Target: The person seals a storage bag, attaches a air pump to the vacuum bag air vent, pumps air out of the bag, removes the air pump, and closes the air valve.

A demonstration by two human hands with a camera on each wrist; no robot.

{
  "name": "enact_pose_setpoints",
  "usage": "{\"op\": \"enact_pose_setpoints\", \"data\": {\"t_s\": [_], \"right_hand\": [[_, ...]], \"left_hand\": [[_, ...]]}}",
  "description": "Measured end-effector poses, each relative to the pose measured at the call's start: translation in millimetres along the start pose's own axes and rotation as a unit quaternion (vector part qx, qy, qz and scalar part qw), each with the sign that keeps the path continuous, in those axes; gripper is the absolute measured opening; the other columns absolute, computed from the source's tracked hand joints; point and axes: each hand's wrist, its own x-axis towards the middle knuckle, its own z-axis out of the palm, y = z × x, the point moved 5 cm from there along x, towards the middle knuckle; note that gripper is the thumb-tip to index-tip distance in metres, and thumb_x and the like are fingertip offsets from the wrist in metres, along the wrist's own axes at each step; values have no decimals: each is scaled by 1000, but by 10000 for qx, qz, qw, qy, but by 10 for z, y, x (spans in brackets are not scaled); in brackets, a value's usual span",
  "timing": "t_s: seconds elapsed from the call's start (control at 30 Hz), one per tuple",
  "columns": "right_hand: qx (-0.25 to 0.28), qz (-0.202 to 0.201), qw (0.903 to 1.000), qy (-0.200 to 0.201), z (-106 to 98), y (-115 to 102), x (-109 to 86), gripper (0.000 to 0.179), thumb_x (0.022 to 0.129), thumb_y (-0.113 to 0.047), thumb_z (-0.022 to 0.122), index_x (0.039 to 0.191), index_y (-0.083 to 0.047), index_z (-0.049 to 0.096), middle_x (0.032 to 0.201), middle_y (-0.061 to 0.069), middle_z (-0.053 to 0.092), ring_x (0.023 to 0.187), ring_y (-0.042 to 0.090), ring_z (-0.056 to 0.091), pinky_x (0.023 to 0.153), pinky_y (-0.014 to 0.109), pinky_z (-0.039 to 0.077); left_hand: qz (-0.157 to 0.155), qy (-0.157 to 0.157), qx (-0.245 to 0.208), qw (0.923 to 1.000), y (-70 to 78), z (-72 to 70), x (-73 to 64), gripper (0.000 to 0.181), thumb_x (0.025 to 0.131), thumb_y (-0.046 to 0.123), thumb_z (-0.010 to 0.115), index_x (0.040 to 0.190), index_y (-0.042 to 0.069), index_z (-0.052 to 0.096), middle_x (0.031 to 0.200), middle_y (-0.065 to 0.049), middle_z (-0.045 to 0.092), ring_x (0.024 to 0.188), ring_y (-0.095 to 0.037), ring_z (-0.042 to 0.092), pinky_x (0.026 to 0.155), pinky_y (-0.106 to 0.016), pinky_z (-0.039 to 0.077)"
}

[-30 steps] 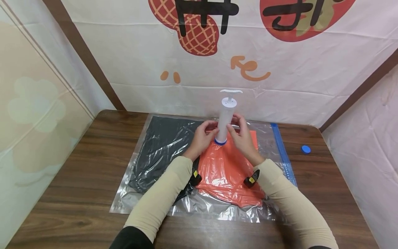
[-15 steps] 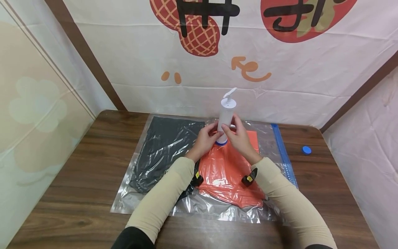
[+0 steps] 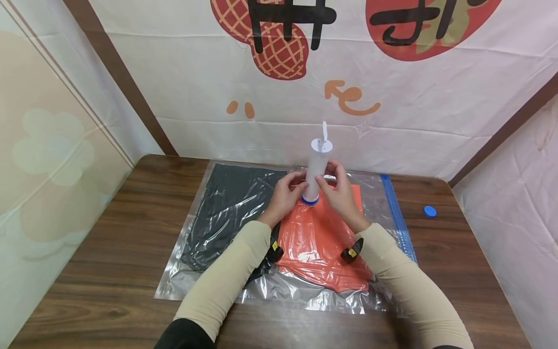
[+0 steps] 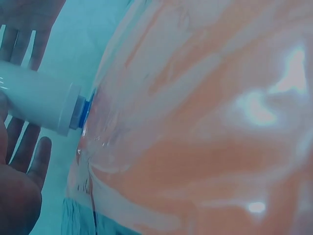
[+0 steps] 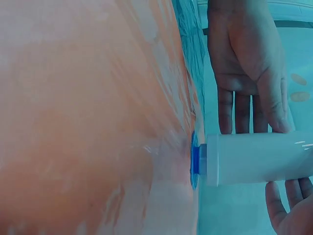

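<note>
A white hand pump (image 3: 317, 167) stands nearly upright, its blue-ringed base on the orange part of a clear plastic storage bag (image 3: 170, 286). My left hand (image 3: 283, 196) holds the pump's lower barrel from the left, thumb in front. From the right, my right hand (image 3: 342, 196) holds it the same way. Both wrist views show fingers against the barrel (image 5: 259, 159), whose end meets a blue valve (image 5: 194, 159) on the bag. The pump's handle (image 3: 324, 131) appears edge-on. Inside the bag lie a folded orange item (image 3: 314, 242) and a dark one (image 3: 237, 198).
A small round blue cap (image 3: 429, 211) lies on the wooden table (image 3: 100, 257) at the right. The bag's blue zip strip (image 3: 396, 211) runs along its right side. A printed cloth wall (image 3: 196, 135) rises behind the table's back edge.
The pump has turned in my hands: its handle was crosswise, then slanted, and is now edge-on. My hands closed in around the barrel, then shifted slightly outward. The bag stays in place.
</note>
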Motion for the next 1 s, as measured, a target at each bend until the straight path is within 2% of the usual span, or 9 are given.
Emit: {"op": "enact_pose_setpoints", "data": {"t_s": [0.17,0.3,0.5,0.63,0.73,1.0], "right_hand": [[76,-61,9999,-25,33,-15,7,54,95,7,65,141,17,39,124,37,53,112,40,52,98,56,45],[55,-57,10000,-46,51,-20,24,54,95,5,67,140,17,39,123,37,53,113,44,51,99,61,44],[-67,54,9999,-105,54,-20,42,52,97,4,64,140,17,39,124,37,53,116,48,51,100,58,44],[-120,124,9998,-43,3,11,47,54,96,3,66,142,15,39,126,35,53,118,44,53,96,40,47],[-96,78,9999,2,-29,18,39,52,96,4,66,139,15,40,126,34,53,116,42,53,93,31,46],[-125,-17,9999,-14,-27,-23,13,40,99,4,60,133,18,44,122,35,54,114,42,54,94,42,45]], "left_hand": [[-67,-36,-33,10000,-1,14,7,49,98,7,67,144,-1,52,135,-21,62,124,-31,61,102,-38,51],[-163,-236,-5,9996,-8,48,12,56,98,9,67,149,0,47,142,-20,57,129,-31,58,105,-37,49],[-36,-418,135,9990,8,73,-5,51,99,10,67,147,0,51,143,-19,57,130,-31,58,105,-38,49],[133,-290,209,9993,1,52,-16,43,101,9,63,142,-1,56,138,-20,61,126,-31,60,105,-39,50],[126,-135,181,9997,-13,25,-17,36,103,9,61,137,-1,60,135,-18,63,121,-29,62,103,-38,51],[139,160,80,9997,-1,-12,-12,27,100,7,65,126,-3,61,125,-19,65,113,-31,65,98,-39,53]]}}
